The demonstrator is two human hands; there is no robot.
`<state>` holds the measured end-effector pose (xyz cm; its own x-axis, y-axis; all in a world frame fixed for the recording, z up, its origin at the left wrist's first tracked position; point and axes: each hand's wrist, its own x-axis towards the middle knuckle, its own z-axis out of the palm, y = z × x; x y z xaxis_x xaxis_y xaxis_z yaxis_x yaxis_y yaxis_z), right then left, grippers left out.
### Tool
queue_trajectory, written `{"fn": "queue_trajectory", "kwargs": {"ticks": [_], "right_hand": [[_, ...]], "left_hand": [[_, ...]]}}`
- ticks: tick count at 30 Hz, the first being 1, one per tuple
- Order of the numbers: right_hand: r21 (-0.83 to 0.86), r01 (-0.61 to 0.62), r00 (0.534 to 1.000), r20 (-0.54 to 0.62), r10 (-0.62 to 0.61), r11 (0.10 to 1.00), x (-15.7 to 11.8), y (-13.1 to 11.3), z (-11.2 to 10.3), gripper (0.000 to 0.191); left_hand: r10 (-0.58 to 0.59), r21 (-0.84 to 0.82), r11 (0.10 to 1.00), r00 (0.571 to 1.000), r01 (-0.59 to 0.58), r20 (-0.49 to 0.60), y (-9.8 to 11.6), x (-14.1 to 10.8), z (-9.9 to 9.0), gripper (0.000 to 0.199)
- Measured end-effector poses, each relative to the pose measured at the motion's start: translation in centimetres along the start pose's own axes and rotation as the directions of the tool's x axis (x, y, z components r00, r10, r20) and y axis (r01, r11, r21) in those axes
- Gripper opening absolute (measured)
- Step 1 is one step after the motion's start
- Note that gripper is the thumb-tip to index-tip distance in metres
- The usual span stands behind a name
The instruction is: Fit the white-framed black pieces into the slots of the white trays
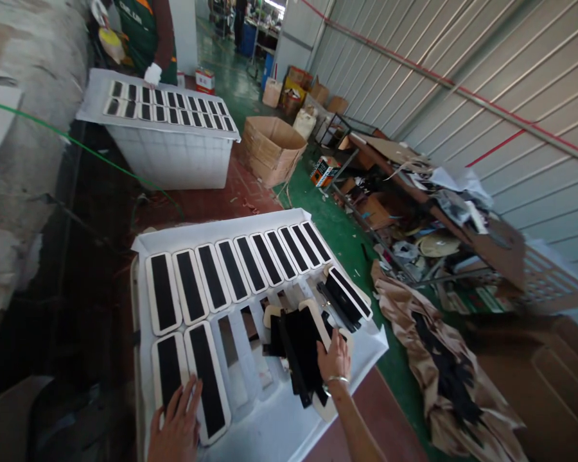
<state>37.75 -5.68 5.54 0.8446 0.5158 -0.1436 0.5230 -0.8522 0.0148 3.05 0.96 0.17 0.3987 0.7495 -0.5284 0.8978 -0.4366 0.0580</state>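
— What is the left hand point(177, 420) doing?

— It lies flat with its fingers spread out. It is not gripping anything. It presses down on two white pieces with black strips point(190, 378) at the near end of the white board point(270, 430). These two lie side by side, touching each other.

— And the right hand point(334, 360)?

— It rests on a loose pile of black and white pieces point(301, 346), near the right edge of the board. Its fingers curl over the top piece and touch it, but I cannot tell if it really grips it. There is a shiny bracelet point(336, 381) on the wrist.

— What else is on the board?

— A long row of the same pieces point(236, 273) along the far side, each one white with a black strip in the middle. They sit neatly next to each other. A few more pieces point(349, 295) lie crooked at the right end — just past the pile.

— And around it?

— Far off there is a second white table point(173, 157) with more small pieces in rows. Another person stands there, with a white-gloved hand point(152, 74) on its edge. A big open cardboard box point(272, 147) stands on the floor beside it. To the right, crumpled brown paper point(443, 378) lies on the green floor, and a messy rack point(414, 212) stands by the grey wall.
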Motion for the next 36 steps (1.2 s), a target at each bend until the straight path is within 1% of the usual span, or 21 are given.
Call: {"fn": "queue_trajectory", "kwargs": {"ticks": [2,4,5,7,9,12,14,16,17,18,19,22,24,27,29,30,31,32,33,34,36], "right_hand": [[-0.022,-0.029,0.993,0.111,0.032,0.999,1.8,2.5,0.4,0.057],[-0.021,-0.017,0.984,0.178,0.020,1.000,2.7,3.7,0.9,0.048],[-0.023,-0.015,0.982,0.188,0.019,1.000,2.8,3.9,1.0,0.044],[-0.039,-0.016,0.987,0.157,0.022,0.999,2.7,3.8,0.9,0.041],[-0.051,0.008,0.992,0.129,-0.001,0.999,2.0,3.1,0.3,0.036],[-0.023,0.178,0.973,0.154,-0.172,0.984,0.4,1.9,-1.5,0.015],[-0.017,0.358,0.925,0.141,-0.353,0.933,-1.0,1.3,-2.4,0.024],[-0.095,0.532,0.846,0.107,-0.523,0.841,-2.0,1.1,-2.7,0.034],[-0.163,0.589,0.808,0.117,-0.577,0.791,-2.4,1.2,-2.4,0.038],[-0.238,0.623,0.782,0.154,-0.604,0.745,-2.6,1.3,-2.0,0.042],[-0.304,0.637,0.770,0.207,-0.603,0.708,-2.7,1.5,-1.4,0.047],[-0.400,0.628,0.777,0.362,-0.514,0.668,-2.8,2.1,0.3,0.060],[-0.398,0.591,0.803,0.374,-0.464,0.701,-3.3,2.4,0.7,0.060],[-0.303,0.469,0.877,0.271,-0.397,0.829,-5.0,2.8,0.5,0.050],[-0.144,0.343,0.932,0.175,-0.317,0.928,-6.5,3.0,0.2,0.039],[-0.018,0.238,0.962,0.144,-0.233,0.971,-7.2,3.1,0.2,0.034],[0.117,0.109,0.981,0.146,-0.125,0.987,-7.7,3.1,0.4,0.030],[0.239,-0.033,0.984,0.180,-0.011,0.970,-8.0,3.0,0.6,0.029],[0.333,-0.172,0.967,0.236,0.094,0.927,-8.1,2.9,1.0,0.032],[0.391,-0.293,0.937,0.298,0.181,0.873,-7.9,2.7,1.4,0.037],[0.421,-0.439,0.879,0.383,0.283,0.793,-6.7,1.9,2.5,0.051]], "left_hand": [[0.019,-0.037,0.999,1.000,-0.019,0.004,0.0,0.0,-0.2,0.061],[0.014,-0.042,0.999,1.000,-0.014,-0.006,0.2,0.0,-0.2,0.063],[-0.001,-0.031,1.000,1.000,0.001,-0.016,0.3,0.0,-0.1,0.064],[-0.035,0.000,0.999,0.999,0.035,-0.030,0.7,0.0,0.0,0.066],[-0.062,0.030,0.998,0.998,0.063,-0.022,1.1,0.0,0.0,0.069],[-0.068,0.053,0.996,0.998,0.068,0.006,1.5,0.0,-0.5,0.072],[-0.069,0.052,0.996,0.997,0.067,0.019,1.6,0.0,-0.9,0.074],[-0.072,0.042,0.997,0.997,0.071,0.032,1.6,0.0,-1.1,0.076],[-0.078,0.037,0.996,0.996,0.077,0.034,1.7,0.0,-1.1,0.077],[-0.082,0.031,0.996,0.996,0.081,0.032,1.7,0.0,-1.0,0.077],[-0.080,0.026,0.996,0.996,0.079,0.026,1.7,0.0,-0.8,0.076],[-0.073,0.011,0.997,0.997,0.073,-0.008,1.6,-0.1,-0.4,0.074],[-0.057,-0.015,0.998,0.998,0.056,-0.017,1.4,-0.2,-0.4,0.072],[-0.017,-0.057,0.998,1.000,0.017,0.004,1.0,-0.2,-0.7,0.069],[-0.002,-0.058,0.998,1.000,0.004,0.028,0.8,-0.2,-1.0,0.069],[0.003,-0.051,0.999,0.999,-0.001,0.037,0.7,-0.2,-1.2,0.069],[0.009,-0.044,0.999,0.999,-0.008,0.043,0.7,-0.2,-1.2,0.070],[0.015,-0.037,0.999,0.999,-0.013,0.047,0.7,-0.2,-1.3,0.071],[0.017,-0.030,0.999,0.999,-0.016,0.049,0.7,-0.2,-1.3,0.071],[0.016,-0.021,1.000,0.999,-0.015,0.049,0.8,-0.2,-1.3,0.071],[-0.008,0.009,1.000,0.999,0.007,0.043,1.1,-0.3,-1.3,0.071]]}}
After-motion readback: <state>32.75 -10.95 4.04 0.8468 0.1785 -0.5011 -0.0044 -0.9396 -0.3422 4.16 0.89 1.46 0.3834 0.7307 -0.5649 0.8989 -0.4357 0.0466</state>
